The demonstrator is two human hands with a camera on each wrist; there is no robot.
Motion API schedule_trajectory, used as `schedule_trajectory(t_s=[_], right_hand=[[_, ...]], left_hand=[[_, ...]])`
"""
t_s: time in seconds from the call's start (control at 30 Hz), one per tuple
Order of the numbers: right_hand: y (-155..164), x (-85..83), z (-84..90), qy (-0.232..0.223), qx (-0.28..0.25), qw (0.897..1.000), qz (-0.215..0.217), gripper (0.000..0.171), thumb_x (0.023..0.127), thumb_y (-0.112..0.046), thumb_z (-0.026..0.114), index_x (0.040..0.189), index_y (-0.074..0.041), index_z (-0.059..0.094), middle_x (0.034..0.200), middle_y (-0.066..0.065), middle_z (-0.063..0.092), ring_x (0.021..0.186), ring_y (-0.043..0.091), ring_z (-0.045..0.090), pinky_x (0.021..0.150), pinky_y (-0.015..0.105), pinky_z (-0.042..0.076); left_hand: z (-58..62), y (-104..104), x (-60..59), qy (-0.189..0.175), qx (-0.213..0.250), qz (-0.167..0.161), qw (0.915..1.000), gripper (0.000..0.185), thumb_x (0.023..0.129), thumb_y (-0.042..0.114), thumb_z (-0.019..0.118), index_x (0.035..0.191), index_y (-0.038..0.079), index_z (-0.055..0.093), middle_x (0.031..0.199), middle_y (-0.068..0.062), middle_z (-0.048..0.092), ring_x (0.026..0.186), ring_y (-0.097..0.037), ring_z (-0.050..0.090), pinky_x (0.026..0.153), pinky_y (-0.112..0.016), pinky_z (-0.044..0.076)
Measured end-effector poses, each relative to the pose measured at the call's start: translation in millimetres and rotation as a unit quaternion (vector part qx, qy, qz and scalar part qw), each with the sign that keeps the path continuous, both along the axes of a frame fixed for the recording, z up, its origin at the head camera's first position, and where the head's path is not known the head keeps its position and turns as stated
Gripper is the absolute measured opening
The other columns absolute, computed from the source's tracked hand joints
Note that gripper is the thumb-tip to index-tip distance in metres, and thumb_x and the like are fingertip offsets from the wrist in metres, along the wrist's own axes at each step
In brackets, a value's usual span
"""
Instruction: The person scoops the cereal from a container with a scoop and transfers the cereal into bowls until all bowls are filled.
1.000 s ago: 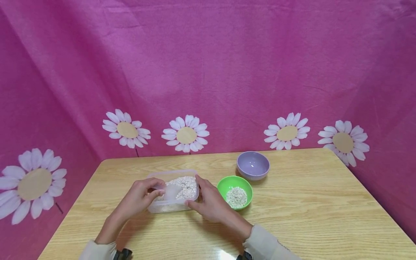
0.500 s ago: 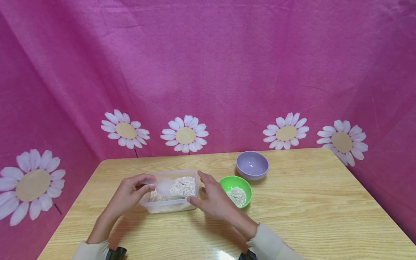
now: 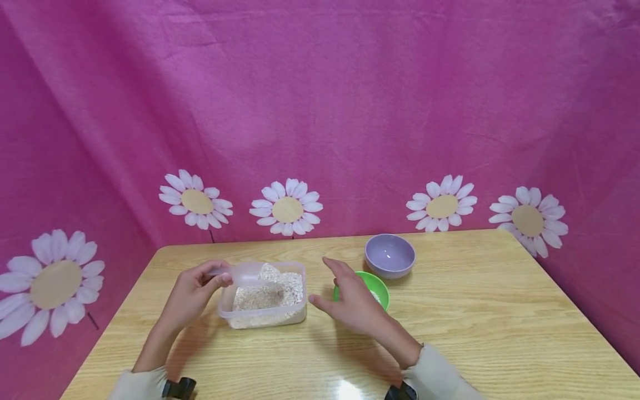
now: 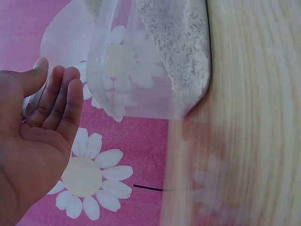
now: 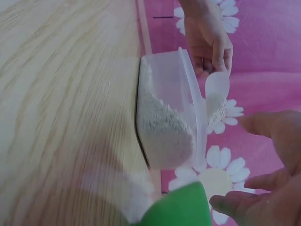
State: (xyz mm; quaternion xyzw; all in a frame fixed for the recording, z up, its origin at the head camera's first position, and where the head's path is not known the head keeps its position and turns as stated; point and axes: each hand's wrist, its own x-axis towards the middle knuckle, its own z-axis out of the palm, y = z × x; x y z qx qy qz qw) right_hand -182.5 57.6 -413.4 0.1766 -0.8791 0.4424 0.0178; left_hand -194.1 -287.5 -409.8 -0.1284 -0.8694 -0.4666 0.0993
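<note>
Left hand point(image 3: 192, 291) pinching the handle of a clear plastic scoop point(image 3: 246, 273), fingers curled round it, bowl held over the near-left corner of the clear tub point(image 3: 263, 296). Right hand point(image 3: 352, 303) hovering just right of the tub, fingers spread and relaxed, gripping nothing, partly covering the green bowl point(image 3: 376, 286). Tub translucent, rectangular, heaped with pale oat flakes point(image 3: 272, 290), sitting on the wooden table point(image 3: 475, 322). No writing or labels readable anywhere. Lilac bowl point(image 3: 390, 255) just behind the green one. Pink daisy-print cloth point(image 3: 320, 111) behind.
</note>
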Motion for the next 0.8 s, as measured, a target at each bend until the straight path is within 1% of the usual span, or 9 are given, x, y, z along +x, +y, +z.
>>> schedule_trajectory(t_s=[0.13, 0.23, 0.37, 0.5, 0.6, 0.7, 0.8], right_hand=[[13.2, 0.6, -0.8, 0.007, 0.023, 1.000, -0.019, 0.081, 0.094, -0.031, 0.084, 0.161, -0.006, 0.046, 0.161, 0.015, 0.053, 0.127, 0.037, 0.066, 0.109, 0.054, 0.053], [24.4, 2.4, -0.8, 0.009, 0.031, 0.999, -0.028, 0.081, 0.093, -0.030, 0.084, 0.160, -0.005, 0.047, 0.161, 0.017, 0.052, 0.139, 0.040, 0.059, 0.116, 0.057, 0.048], [43.1, 5.2, -2.8, 0.026, 0.038, 0.998, -0.032, 0.079, 0.093, -0.027, 0.085, 0.158, -0.002, 0.048, 0.162, 0.021, 0.051, 0.152, 0.043, 0.047, 0.123, 0.061, 0.040], [63.5, 8.2, -7.9, 0.059, 0.045, 0.996, -0.041, 0.077, 0.092, -0.024, 0.085, 0.156, 0.001, 0.050, 0.158, 0.022, 0.055, 0.149, 0.042, 0.051, 0.122, 0.062, 0.041], [76.8, 11.4, -11.4, 0.076, 0.049, 0.995, -0.051, 0.075, 0.092, -0.023, 0.086, 0.155, 0.000, 0.052, 0.155, 0.019, 0.058, 0.145, 0.041, 0.055, 0.118, 0.063, 0.044], [86.8, 14.6, -14.0, 0.081, 0.051, 0.994, -0.053, 0.073, 0.092, -0.025, 0.086, 0.154, -0.003, 0.054, 0.155, 0.018, 0.059, 0.140, 0.042, 0.059, 0.114, 0.063, 0.048], [93.7, 16.4, -16.3, 0.078, 0.041, 0.995, -0.044, 0.074, 0.092, -0.026, 0.086, 0.153, 0.000, 0.054, 0.154, 0.020, 0.059, 0.138, 0.043, 0.061, 0.111, 0.059, 0.053]], left_hand=[[1.2, 6.7, -0.9, 0.014, 0.015, 0.011, 0.9997, 0.022, 0.103, 0.009, 0.071, 0.122, -0.002, 0.073, 0.099, -0.016, 0.078, 0.087, 0.001, 0.069, 0.083, -0.013, 0.056], [1.9, 14.1, -1.5, 0.014, 0.025, 0.013, 0.9995, 0.022, 0.103, 0.008, 0.071, 0.122, -0.003, 0.073, 0.099, -0.018, 0.078, 0.087, 0.000, 0.071, 0.083, -0.014, 0.057], [3.1, 26.4, -3.8, 0.005, 0.032, 0.007, 0.9995, 0.023, 0.104, 0.009, 0.071, 0.124, -0.003, 0.073, 0.101, -0.018, 0.079, 0.090, -0.004, 0.073, 0.084, -0.015, 0.058], [5.1, 42.6, -7.7, 0.007, 0.039, -0.010, 0.9992, 0.023, 0.104, 0.010, 0.070, 0.124, -0.002, 0.073, 0.102, -0.017, 0.080, 0.092, -0.009, 0.075, 0.085, -0.019, 0.059], [8.0, 57.5, -11.3, 0.006, 0.044, -0.023, 0.9987, 0.024, 0.104, 0.012, 0.070, 0.124, -0.001, 0.073, 0.102, -0.017, 0.080, 0.094, -0.013, 0.076, 0.085, -0.021, 0.059], [10.1, 73.4, -14.7, -0.002, 0.047, -0.033, 0.9984, 0.024, 0.104, 0.014, 0.071, 0.124, 0.001, 0.073, 0.103, -0.016, 0.080, 0.094, -0.021, 0.076, 0.081, -0.022, 0.058], [9.6, 88.2, -17.2, -0.007, 0.048, -0.047, 0.9977, 0.024, 0.102, 0.013, 0.073, 0.124, 0.003, 0.074, 0.105, -0.015, 0.079, 0.093, -0.029, 0.075, 0.079, -0.023, 0.059]])
